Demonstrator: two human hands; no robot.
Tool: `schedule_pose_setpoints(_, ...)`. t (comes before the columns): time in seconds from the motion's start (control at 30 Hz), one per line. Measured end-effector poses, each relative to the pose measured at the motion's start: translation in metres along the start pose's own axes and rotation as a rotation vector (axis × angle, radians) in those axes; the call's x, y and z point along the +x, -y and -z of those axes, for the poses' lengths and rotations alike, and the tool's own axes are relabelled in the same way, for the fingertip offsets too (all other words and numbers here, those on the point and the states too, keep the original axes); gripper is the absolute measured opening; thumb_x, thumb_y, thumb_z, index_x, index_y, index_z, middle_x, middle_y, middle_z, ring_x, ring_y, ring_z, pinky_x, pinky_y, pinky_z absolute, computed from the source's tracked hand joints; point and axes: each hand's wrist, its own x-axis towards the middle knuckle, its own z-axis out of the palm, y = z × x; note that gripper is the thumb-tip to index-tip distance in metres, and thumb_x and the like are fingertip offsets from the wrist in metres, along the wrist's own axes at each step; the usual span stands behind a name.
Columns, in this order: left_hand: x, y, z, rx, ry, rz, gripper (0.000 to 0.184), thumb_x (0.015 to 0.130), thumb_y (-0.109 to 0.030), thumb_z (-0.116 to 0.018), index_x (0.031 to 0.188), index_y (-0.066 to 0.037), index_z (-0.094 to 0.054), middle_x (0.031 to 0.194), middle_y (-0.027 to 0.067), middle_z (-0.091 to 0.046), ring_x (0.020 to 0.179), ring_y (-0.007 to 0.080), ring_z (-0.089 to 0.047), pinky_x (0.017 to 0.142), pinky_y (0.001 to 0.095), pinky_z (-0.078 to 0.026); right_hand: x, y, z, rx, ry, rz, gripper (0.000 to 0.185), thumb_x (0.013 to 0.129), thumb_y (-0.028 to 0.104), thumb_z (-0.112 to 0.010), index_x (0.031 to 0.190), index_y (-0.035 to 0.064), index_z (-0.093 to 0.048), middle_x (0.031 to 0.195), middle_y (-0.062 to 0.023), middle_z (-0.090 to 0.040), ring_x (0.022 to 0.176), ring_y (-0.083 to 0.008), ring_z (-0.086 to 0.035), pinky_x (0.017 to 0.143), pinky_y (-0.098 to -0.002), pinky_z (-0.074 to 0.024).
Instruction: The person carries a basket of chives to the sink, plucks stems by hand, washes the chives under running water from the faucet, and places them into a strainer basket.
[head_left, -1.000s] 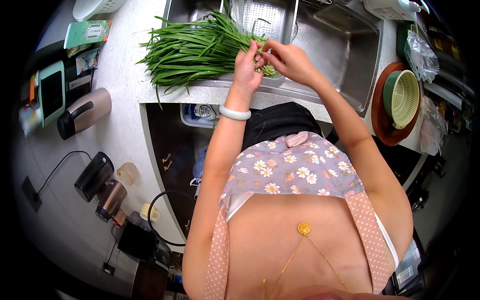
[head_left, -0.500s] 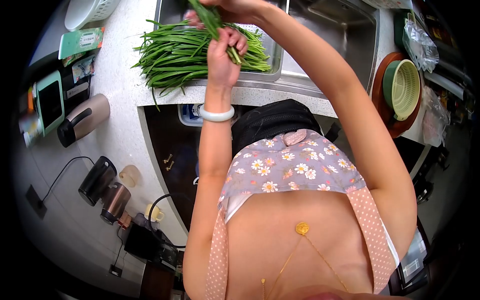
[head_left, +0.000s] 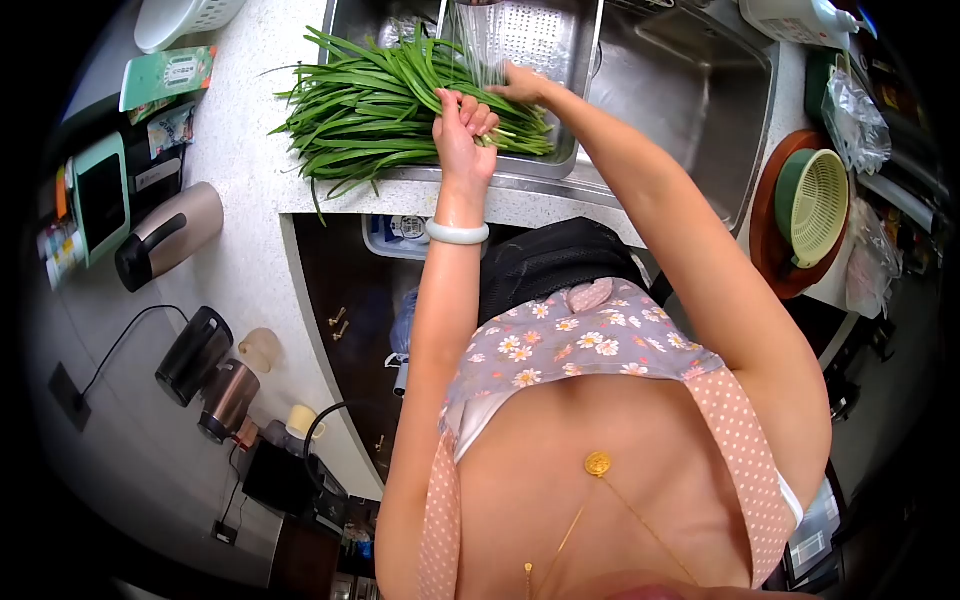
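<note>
A large pile of long green chives (head_left: 360,115) lies across the front left of the steel sink (head_left: 690,120), its leaves hanging over the counter edge. My left hand (head_left: 465,130), below a white bangle (head_left: 457,234), is closed around the stem end of some chives on top of the pile. Just beyond it and to the right, my right hand (head_left: 520,84) reaches into the stream of running water (head_left: 480,45). Its fingertips are hidden by the water, and whether it holds anything does not show.
A green and cream colander (head_left: 812,205) sits on a round brown board (head_left: 765,240) right of the sink. On the left stand a kettle (head_left: 190,235), a small screen device (head_left: 100,195) and a white basket (head_left: 190,20). A soap bottle (head_left: 800,20) is at the back right.
Both hands first lifted some chives toward the far left. Since then my left hand has come back down to the pile with them, and my right hand has moved right, into the water.
</note>
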Motion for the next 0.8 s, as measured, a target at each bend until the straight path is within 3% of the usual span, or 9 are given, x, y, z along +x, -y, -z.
schedule_pose_setpoints(0.1,-0.002,-0.001,0.002,0.028,-0.011,-0.019,0.030,0.093,-0.037,-0.046,0.081,-0.011,-0.041,0.059,-0.0041,-0.029,0.049,0.0056,-0.026,0.046,0.0204,-0.025,0.003,-0.007,0.014,0.097,0.089,0.041,0.054,0.079,0.052,-0.059,0.103,0.0034,-0.063,0.092,-0.0187,-0.064,0.091,-0.0292,-0.060,0.082,-0.0403,-0.0452)
schedule_pose_setpoints(0.17,-0.002,0.001,0.006,0.025,-0.016,-0.033,0.030,0.093,-0.037,-0.046,0.082,-0.010,-0.042,0.060,-0.0041,-0.029,0.050,0.0055,-0.026,0.046,0.0204,-0.025,-0.008,-0.001,0.051,0.463,0.026,0.007,0.044,0.086,0.047,-0.054,0.097,0.0053,-0.064,0.091,-0.0122,-0.064,0.085,-0.0199,-0.060,0.075,-0.0352,-0.0479)
schedule_pose_setpoints(0.23,0.002,0.005,0.006,0.026,-0.012,-0.050,0.029,0.093,-0.037,-0.046,0.084,-0.010,-0.042,0.060,-0.0041,-0.029,0.050,0.0055,-0.026,0.046,0.0203,-0.025,-0.016,0.014,0.073,1.199,-0.002,-0.115,0.039,0.091,0.042,-0.051,0.091,0.0043,-0.062,0.088,-0.0106,-0.063,0.075,-0.0145,-0.058,0.066,-0.0276,-0.0474)
schedule_pose_setpoints(0.37,0.005,0.013,0.002,0.063,0.002,-0.059,0.029,0.093,-0.035,-0.047,0.093,-0.007,-0.045,0.061,-0.0040,-0.030,0.052,0.0056,-0.029,0.048,0.0206,-0.027,-0.022,0.036,0.080,1.051,0.311,-0.120,0.035,0.092,0.034,-0.050,0.090,0.0002,-0.059,0.070,0.0006,-0.054,0.054,-0.0058,-0.047,0.049,-0.0201,-0.0418)
schedule_pose_setpoints(0.43,0.010,0.020,0.003,0.113,0.006,-0.061,0.030,0.093,-0.035,-0.048,0.096,-0.005,-0.045,0.062,-0.0038,-0.031,0.053,0.0060,-0.030,0.049,0.0212,-0.028,-0.023,0.044,0.086,1.315,0.449,-0.032,0.031,0.092,0.032,-0.051,0.090,0.0027,-0.060,0.065,0.0018,-0.051,0.051,-0.0046,-0.041,0.047,-0.0189,-0.0379)
schedule_pose_setpoints(0.53,0.020,0.031,0.001,0.088,-0.050,-0.025,0.033,0.092,-0.037,-0.049,0.099,-0.006,-0.048,0.067,-0.0029,-0.039,0.058,0.0083,-0.033,0.053,0.0220,-0.031,-0.043,0.062,0.094,1.283,0.343,0.008,0.029,0.091,0.031,-0.053,0.092,0.0032,-0.061,0.063,0.0028,-0.049,0.050,-0.0037,-0.038,0.045,-0.0192,-0.0361)
schedule_pose_setpoints(0.67,0.032,0.031,-0.005,0.151,-0.102,0.060,0.036,0.086,-0.045,-0.055,0.093,-0.009,-0.052,0.072,-0.0019,-0.044,0.059,0.0093,-0.034,0.053,0.0222,-0.031,-0.063,0.072,0.094,0.898,0.271,0.137,0.033,0.091,0.033,-0.054,0.092,0.0007,-0.060,0.068,-0.0025,-0.053,0.057,-0.0142,-0.057,0.049,-0.0274,-0.0500)
schedule_pose_setpoints(0.77,0.038,0.037,0.011,0.059,-0.051,0.146,0.029,0.089,-0.041,-0.053,0.092,-0.012,-0.055,0.075,-0.0017,-0.045,0.061,0.0098,-0.035,0.055,0.0232,-0.033,-0.072,0.069,0.102,0.971,0.272,0.106,0.032,0.088,0.033,-0.058,0.085,0.0008,-0.060,0.073,-0.0036,-0.059,0.064,-0.0109,-0.052,0.060,-0.0237,-0.0420)
schedule_pose_setpoints(0.8,0.039,0.039,0.012,0.024,-0.081,0.152,0.028,0.090,-0.039,-0.052,0.093,-0.012,-0.056,0.076,-0.0015,-0.046,0.062,0.0102,-0.037,0.056,0.0236,-0.035,-0.073,0.066,0.103,0.897,0.225,0.086,0.035,0.088,0.034,-0.056,0.090,-0.0008,-0.060,0.088,-0.0127,-0.062,0.080,-0.0176,-0.057,0.070,-0.0289,-0.0453)
